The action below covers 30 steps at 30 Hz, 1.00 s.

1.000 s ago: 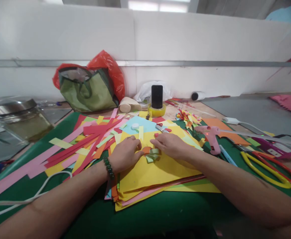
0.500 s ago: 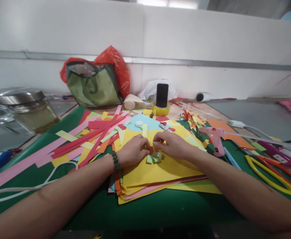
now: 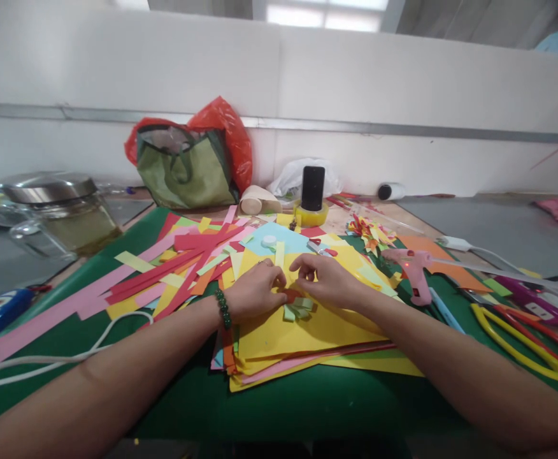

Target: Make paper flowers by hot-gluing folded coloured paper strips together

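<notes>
On a stack of yellow paper sheets (image 3: 279, 344) lies a small paper flower (image 3: 299, 309) with pale green loops and a reddish-orange part. My left hand (image 3: 258, 292), wearing a green bead bracelet, pinches the flower's left side between thumb and fingers; the exact grip is partly hidden. Just above and right of the flower is my right hand (image 3: 327, 280), its fingers curled with a gap between thumb and forefinger. Nothing shows between them. Beyond the hands are a pale yellow paper strip (image 3: 279, 253) and a small white round cap (image 3: 269, 241).
Coloured paper strips (image 3: 164, 274) spread leftward over the green mat (image 3: 307, 411). To the right lie a pink glue gun (image 3: 416, 274), scissors (image 3: 518, 338) and a multicoloured paper flower (image 3: 369, 231). A phone (image 3: 313, 188) stands by yellow tape (image 3: 310, 215); a glass jar (image 3: 76, 220) is left.
My right hand's fingers have lifted slightly away from the flower and spread apart. My left hand stays at the flower. The whole view has shifted a little.
</notes>
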Each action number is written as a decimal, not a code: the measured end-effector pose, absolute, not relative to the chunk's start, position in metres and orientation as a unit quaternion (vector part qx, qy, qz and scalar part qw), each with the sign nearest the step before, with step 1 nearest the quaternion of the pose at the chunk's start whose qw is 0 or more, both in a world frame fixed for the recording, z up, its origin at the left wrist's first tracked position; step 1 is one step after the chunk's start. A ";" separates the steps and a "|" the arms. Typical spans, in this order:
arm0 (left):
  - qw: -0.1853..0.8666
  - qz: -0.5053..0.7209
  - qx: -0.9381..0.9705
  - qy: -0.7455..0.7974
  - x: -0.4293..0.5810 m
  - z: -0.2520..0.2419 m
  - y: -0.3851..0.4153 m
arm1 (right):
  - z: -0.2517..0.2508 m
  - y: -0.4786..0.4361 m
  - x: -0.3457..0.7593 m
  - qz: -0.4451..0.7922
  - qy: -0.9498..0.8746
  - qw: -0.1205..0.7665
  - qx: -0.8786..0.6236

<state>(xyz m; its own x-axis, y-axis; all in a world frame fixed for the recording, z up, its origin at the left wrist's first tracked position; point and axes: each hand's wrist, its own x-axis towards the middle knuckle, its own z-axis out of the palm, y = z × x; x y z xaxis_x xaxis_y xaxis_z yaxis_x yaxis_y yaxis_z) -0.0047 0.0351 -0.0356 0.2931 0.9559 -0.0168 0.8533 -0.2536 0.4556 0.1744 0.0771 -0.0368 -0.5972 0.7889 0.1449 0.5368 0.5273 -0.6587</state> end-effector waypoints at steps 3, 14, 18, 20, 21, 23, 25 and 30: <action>0.183 0.139 0.787 0.572 -0.004 -0.039 0.035 | -0.037 0.078 0.175 0.231 -0.864 0.233 -0.382; 0.208 0.161 0.778 0.571 -0.009 -0.042 0.039 | -0.030 0.072 0.174 0.140 -0.921 0.126 -0.341; 0.191 0.174 0.781 0.569 -0.013 -0.042 0.042 | -0.029 0.085 0.185 0.062 -0.928 0.085 -0.358; 0.195 0.170 0.781 0.569 -0.012 -0.042 0.042 | -0.030 0.094 0.190 0.010 -0.920 0.081 -0.384; 0.201 0.167 0.778 0.571 -0.011 -0.041 0.041 | -0.029 0.097 0.192 -0.014 -0.916 0.085 -0.392; 0.207 0.166 0.770 0.579 -0.008 -0.040 0.040 | -0.027 0.099 0.194 -0.032 -0.911 0.100 -0.399; 0.205 0.168 0.769 0.582 -0.005 -0.039 0.039 | -0.024 0.096 0.193 -0.004 -0.915 0.111 -0.389; 0.188 0.157 0.782 0.574 -0.003 -0.041 0.040 | -0.015 0.081 0.188 0.094 -0.932 0.053 -0.346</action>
<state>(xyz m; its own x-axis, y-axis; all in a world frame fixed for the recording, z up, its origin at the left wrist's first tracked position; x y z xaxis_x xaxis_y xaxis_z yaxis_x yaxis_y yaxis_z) -0.0025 0.0401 -0.0410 0.2924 0.9558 0.0300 0.8379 -0.2712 0.4736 0.1877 0.0813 -0.0146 -0.7554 0.6544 0.0343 0.6345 0.7435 -0.2114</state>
